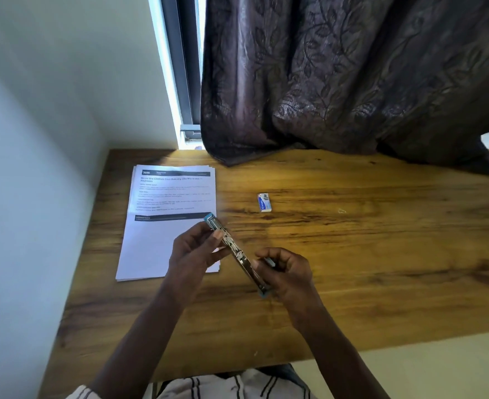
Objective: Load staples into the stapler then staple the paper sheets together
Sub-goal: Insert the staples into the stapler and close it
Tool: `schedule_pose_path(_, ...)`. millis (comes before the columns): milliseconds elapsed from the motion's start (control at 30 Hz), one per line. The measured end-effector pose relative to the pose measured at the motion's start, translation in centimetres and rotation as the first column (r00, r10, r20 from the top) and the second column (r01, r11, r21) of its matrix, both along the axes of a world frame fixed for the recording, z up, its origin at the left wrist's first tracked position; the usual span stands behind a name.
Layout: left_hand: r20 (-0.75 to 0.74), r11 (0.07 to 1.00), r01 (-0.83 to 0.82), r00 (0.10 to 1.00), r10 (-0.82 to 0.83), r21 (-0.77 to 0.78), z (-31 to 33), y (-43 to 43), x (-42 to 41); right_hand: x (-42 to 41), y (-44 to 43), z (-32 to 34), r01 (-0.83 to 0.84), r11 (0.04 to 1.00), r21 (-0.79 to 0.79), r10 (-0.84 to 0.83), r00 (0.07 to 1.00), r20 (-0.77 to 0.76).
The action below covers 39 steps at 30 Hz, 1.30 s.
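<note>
A light blue stapler [235, 252] is swung open, its metal staple channel facing up, and is held above the wooden table [352, 254]. My left hand [193, 250] grips its far half with thumb and fingers. My right hand [286, 272] grips its near end, fingers curled round the blue body. A stack of printed paper sheets [162, 226] lies on the table to the left, partly under my left hand. A small white and blue staple box [264, 202] lies on the table farther back, apart from both hands.
A dark patterned curtain [352, 82] hangs over the table's far edge. A white wall [36, 139] borders the table's left side. A tiny bent bit of wire [341, 210] lies right of the staple box.
</note>
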<state>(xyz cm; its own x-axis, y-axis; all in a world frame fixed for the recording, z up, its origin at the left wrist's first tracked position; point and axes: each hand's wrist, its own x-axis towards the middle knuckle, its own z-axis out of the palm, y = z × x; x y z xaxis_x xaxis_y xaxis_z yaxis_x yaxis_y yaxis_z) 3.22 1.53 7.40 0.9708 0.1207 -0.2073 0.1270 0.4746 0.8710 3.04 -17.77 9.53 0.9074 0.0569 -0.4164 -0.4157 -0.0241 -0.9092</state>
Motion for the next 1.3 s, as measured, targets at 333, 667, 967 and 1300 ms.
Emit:
schedule_pose_path(333, -0.051, 0.993, 0.113, 0.992, -0.111, 0.036, 0.5, 0.8, -1.3, 1.4, 3.2, 2.5, 0.006, 0.998, -0.067, 0.007, 0.98, 0.2)
schedule_pose_path(667, -0.005, 0.99, 0.142, 0.99, -0.142, 0.01, -0.2, 0.6, -2.3, 2.2, 6.7, 2.4, 0.021, 1.0, 0.001, -0.021, 0.996, 0.089)
schedule_pose_path(967, -0.023, 0.995, 0.072, 0.997, -0.074, -0.074, -0.6, 1.1, -1.4, 3.8, 8.2, 1.7, 0.046, 0.968, 0.246, 0.01, 0.975, -0.222)
schedule_pose_path(1300, -0.137, 0.957, -0.064, 0.99, 0.025, -0.284, -1.2, 0.6, -0.9, 4.2, 9.5, 0.9, 0.054, 0.966, 0.253, 0.038, 0.938, -0.346)
